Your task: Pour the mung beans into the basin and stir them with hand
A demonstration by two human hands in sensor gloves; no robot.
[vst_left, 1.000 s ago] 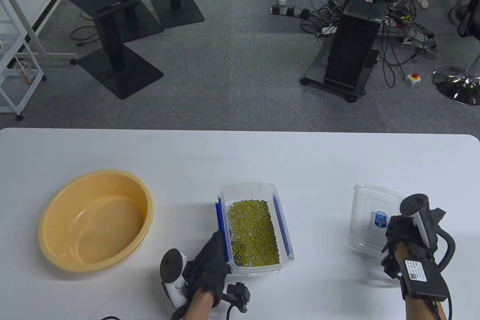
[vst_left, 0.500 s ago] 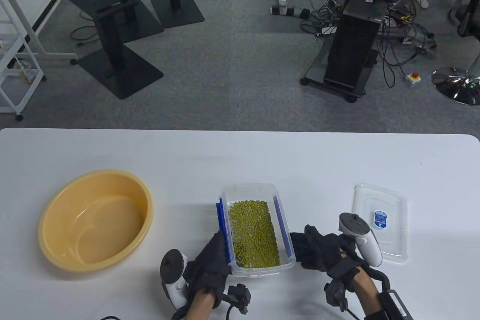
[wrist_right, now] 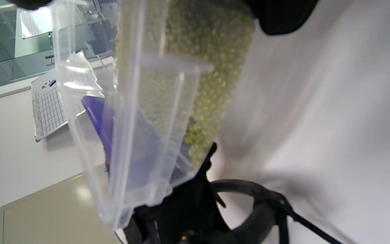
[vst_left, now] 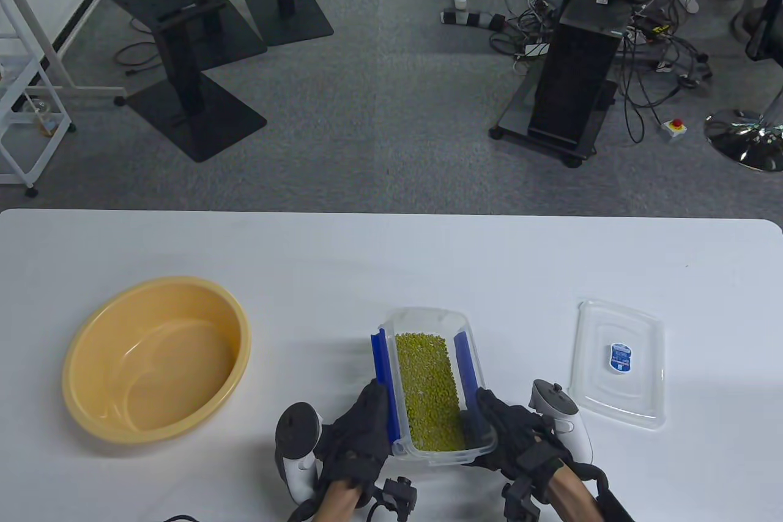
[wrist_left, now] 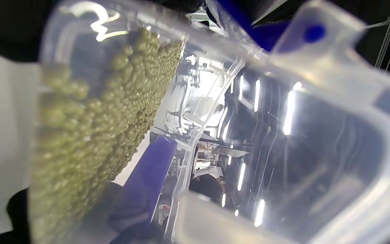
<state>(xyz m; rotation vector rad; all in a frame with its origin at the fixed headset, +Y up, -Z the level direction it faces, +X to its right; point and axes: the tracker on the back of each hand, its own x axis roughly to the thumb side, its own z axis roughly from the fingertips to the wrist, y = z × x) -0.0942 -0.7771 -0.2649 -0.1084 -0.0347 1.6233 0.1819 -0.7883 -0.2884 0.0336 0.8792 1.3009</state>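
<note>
A clear plastic box point(vst_left: 422, 319) with blue side clips holds the mung beans point(vst_left: 428, 390). It is lifted a little off the white table point(vst_left: 391, 253) and tilts, its far end higher. My left hand point(vst_left: 372, 409) grips its left side and my right hand point(vst_left: 489, 415) grips its right side. The yellow basin point(vst_left: 92, 399) stands empty at the left, well apart from the box. Up close, the left wrist view shows the beans point(wrist_left: 90, 135) through the box wall point(wrist_left: 317, 135). The right wrist view shows the box point(wrist_right: 120, 118) and beans point(wrist_right: 208, 67) from below.
The box's clear lid point(vst_left: 618, 390) with a blue sticker lies flat on the table to the right of my right hand. Beyond the table's far edge are floor stands, cables and a computer cart point(vst_left: 575, 81).
My right hand left the lid, crossed leftward and took the box's right side. With both hands on it, the box rose off the table and shifted slightly right.
</note>
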